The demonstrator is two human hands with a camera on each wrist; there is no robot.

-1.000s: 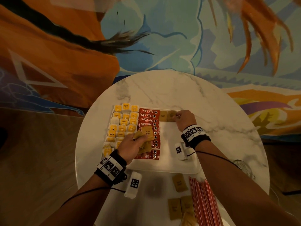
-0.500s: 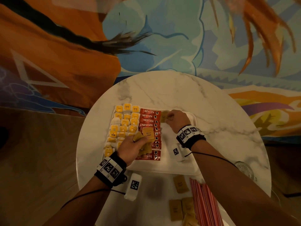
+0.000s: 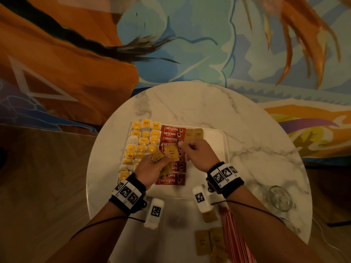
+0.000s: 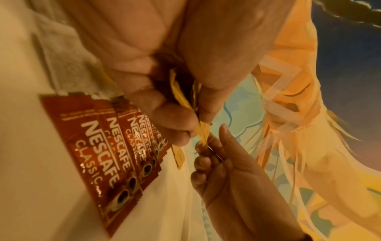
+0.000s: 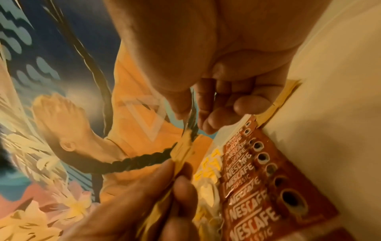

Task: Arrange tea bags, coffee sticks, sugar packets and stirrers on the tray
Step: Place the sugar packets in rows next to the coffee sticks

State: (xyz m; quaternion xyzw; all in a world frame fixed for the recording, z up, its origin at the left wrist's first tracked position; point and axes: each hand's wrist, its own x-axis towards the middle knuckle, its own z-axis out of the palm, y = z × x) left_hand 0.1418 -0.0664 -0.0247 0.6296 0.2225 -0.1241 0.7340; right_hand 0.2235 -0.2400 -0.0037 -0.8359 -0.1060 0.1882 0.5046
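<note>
A: How far along are we looking, going left to right across the tray (image 3: 218,179)?

B: We are seeing the tea bags (image 3: 141,147) filling its left columns; beside them the red coffee sticks (image 3: 171,133) are lying stacked in a column down the middle; right of those, two sugar packets (image 3: 193,134) are sitting at the far edge; the rest of the right side is looking bare.

A: So what are we judging to be left?

B: We are counting more brown packets (image 3: 209,242) waiting on the worktop (image 3: 247,149) near us, with the red stirrers (image 3: 233,242) just beside them, none on the tray yet; sugar is barely begun, stirrers untouched.

A: And the hands?

B: The left hand (image 3: 150,168) is curling round a fan of brown packets above the coffee sticks; the top packet (image 3: 171,151), reading Brown Sugar, is sticking up; the right hand (image 3: 199,153) is pinching its upper corner between thumb and forefinger, as the wrist views are showing.

A: How are the packets looking?

B: Small, flat, tan paper squares, thin and slightly creased; we are guessing they slide off the fan easily.
</note>
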